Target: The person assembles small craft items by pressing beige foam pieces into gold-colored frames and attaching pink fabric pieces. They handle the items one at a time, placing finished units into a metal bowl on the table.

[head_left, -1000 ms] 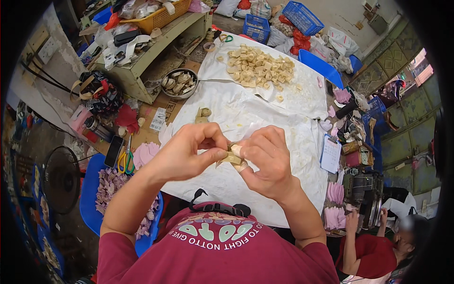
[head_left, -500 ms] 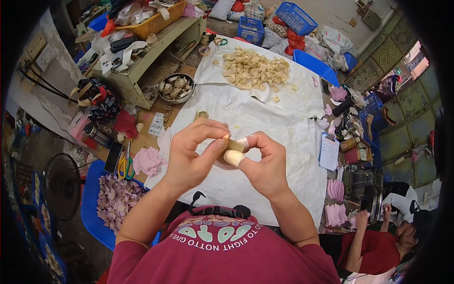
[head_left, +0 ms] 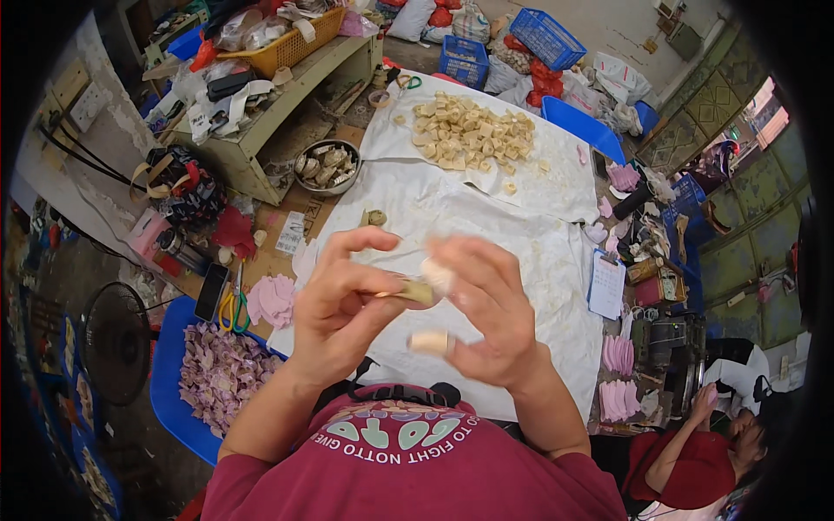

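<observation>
Pointing away from the left hand toward the right, the small olive-tan strip is held above the white-covered table, its long axis running roughly left to right, the free end tipped slightly toward the wearer's body. The left hand pinches its near end between thumb and forefinger, which hide part of it; the other fingers are raised and loosely curled. The right hand is released and spread wide, its thumb well apart from its fingers. Pale covers sheath the thumb and at least one finger. Blur around those fingers leaves it unclear whether they touch the strip's free end.

Just beyond the left hand, a similar olive piece rests on the cloth, between the hand and the far edge. Farther off lies a heap of beige pieces. A metal bowl with pieces in it sits to the left of the cloth. Nearer on that side are a phone, scissors and pink pieces, with a blue tub of purplish scraps below them. Along the right edge are a clipboard and pink stacks; a co-worker in red is at lower right.
</observation>
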Demonstrator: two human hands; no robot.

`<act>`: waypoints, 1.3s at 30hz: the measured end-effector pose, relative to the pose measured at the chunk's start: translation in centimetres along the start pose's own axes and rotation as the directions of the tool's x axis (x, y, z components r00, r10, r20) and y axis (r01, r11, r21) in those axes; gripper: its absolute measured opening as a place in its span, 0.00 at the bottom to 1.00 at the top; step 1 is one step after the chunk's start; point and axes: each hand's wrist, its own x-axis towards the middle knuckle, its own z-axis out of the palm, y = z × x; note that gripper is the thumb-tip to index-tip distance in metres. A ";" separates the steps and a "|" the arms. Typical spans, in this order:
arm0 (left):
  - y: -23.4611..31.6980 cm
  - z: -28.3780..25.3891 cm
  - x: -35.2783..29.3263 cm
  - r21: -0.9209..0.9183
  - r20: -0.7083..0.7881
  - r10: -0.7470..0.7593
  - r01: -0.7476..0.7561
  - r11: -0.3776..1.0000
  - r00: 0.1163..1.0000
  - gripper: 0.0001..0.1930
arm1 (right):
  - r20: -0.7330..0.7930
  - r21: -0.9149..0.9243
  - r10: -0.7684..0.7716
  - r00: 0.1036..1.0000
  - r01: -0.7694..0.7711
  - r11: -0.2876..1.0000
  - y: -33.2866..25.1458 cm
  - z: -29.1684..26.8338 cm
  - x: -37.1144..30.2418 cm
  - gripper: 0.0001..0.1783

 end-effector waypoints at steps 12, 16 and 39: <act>0.9 -0.3 0.9 0.170 0.216 0.377 -0.415 0.894 0.901 0.16 | 0.333 0.926 0.520 0.786 -0.377 -0.024 1.0 0.3 -1.8 0.17; 0.8 -0.1 1.4 0.164 0.212 0.413 -0.449 0.878 0.885 0.16 | 0.301 0.917 0.548 0.781 -0.395 0.058 0.6 -0.1 -1.5 0.11; -3.6 2.1 2.2 0.510 -0.004 0.355 -0.304 0.805 0.935 0.16 | -0.045 0.573 0.533 0.845 -0.416 0.706 1.1 3.0 -1.6 0.19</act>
